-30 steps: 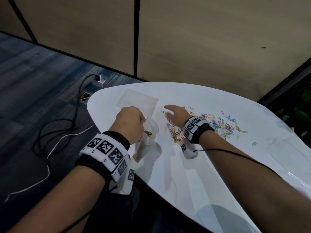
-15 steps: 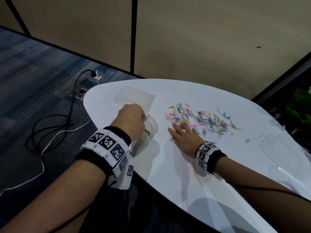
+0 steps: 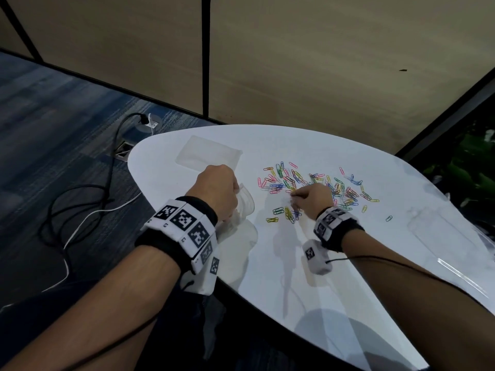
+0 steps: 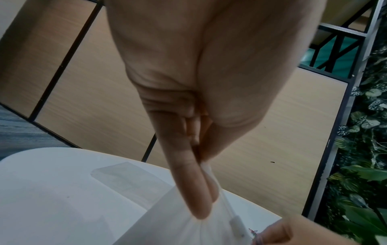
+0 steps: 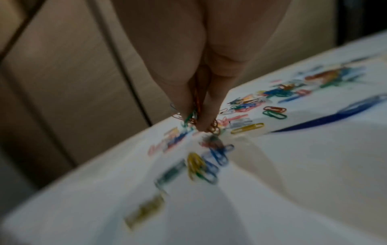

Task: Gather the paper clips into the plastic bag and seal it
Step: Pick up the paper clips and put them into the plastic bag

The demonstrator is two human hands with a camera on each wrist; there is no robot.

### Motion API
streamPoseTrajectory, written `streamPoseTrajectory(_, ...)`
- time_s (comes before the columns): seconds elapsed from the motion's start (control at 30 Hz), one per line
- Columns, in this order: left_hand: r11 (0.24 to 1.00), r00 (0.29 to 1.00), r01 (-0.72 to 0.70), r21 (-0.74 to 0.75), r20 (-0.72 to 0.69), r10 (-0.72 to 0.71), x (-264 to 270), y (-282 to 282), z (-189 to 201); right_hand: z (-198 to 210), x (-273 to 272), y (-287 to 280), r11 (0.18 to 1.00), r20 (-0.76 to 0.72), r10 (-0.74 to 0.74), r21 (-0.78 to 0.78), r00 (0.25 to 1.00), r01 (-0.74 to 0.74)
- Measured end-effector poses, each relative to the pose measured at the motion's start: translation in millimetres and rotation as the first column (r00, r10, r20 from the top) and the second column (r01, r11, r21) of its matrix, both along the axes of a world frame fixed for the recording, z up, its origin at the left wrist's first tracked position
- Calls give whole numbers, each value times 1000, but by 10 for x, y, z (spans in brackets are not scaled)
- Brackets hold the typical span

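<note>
Left hand (image 3: 217, 192) pinching the plastic bag (image 3: 242, 208) at the tabletop (image 3: 334, 285) edge, right hand (image 3: 312, 199) fingers (image 5: 206, 116) clenched on a few paper clips (image 3: 316, 184) from the scattered pile

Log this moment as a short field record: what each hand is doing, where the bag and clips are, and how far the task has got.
left hand: pinches the plastic bag at its rim, over the table's near-left edge
right hand: fingers pinch several paper clips from the pile
paper clips: most scattered on the white table
spare bag: lies flat, beyond the left hand
bag seal: not yet closed
task stage: gathering, many clips left
</note>
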State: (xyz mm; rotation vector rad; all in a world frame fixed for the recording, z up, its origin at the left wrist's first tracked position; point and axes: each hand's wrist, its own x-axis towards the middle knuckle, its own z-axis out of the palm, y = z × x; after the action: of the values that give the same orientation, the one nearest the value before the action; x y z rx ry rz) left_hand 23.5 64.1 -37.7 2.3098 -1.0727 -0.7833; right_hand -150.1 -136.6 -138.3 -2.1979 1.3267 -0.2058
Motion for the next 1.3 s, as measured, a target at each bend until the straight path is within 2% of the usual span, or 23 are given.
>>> streamPoseTrajectory(0.07,1000,1000,17,7,-2,-17,-29,-12,11,113,-53,-88,968,116,-175,204,978,149)
streamPoseTrajectory(0.13,999,999,33,14,0,-33,-69,-28,24,286,-88,-95,880,270,-331,434,904,193)
streamPoseTrajectory(0.23,999,999,48,18,0,-48,-139,-64,51,623,-90,89,680,441,-511,732,738,33)
streamPoseTrajectory(0.3,998,998,58,19,-5,-58,-208,-86,67,833,-66,307,532,463,-589,839,662,-114)
streamPoseTrajectory(0.37,997,997,70,7,-9,-70,-288,-110,68,936,-36,541,411,436,-635,890,637,-199)
streamPoseTrajectory(0.43,997,996,83,-7,-15,-83,-377,-134,73,910,-30,751,347,397,-642,913,656,-213)
streamPoseTrajectory(0.5,995,994,101,-13,-31,-102,-456,-168,77,822,-48,913,333,380,-634,920,674,-205)
streamPoseTrajectory(0.63,988,987,154,-6,-44,-154,-567,-228,88,666,-52,1007,385,384,-630,909,675,-158)
streamPoseTrajectory(0.7,986,985,169,5,-34,-169,-607,-255,83,656,-33,1002,454,408,-562,879,720,-145)
streamPoseTrajectory(0.83,984,984,176,1,-25,-176,-638,-280,83,630,-17,1010,683,418,-334,725,845,-88)
streamPoseTrajectory(0.93,986,986,166,-15,-30,-166,-641,-264,69,618,-35,985,882,317,-120,468,941,-45)
streamPoseTrajectory(1.0,987,987,160,-28,-28,-161,-635,-251,55,630,-13,976,959,212,25,271,977,-84)
streamPoseTrajectory(1.1,989,990,138,-44,-12,-138,-588,-247,46,681,45,1020,967,124,149,188,981,-171)
streamPoseTrajectory(1.3,991,992,120,-53,-30,-121,-536,-218,60,744,58,1019,962,121,260,56,958,-268)
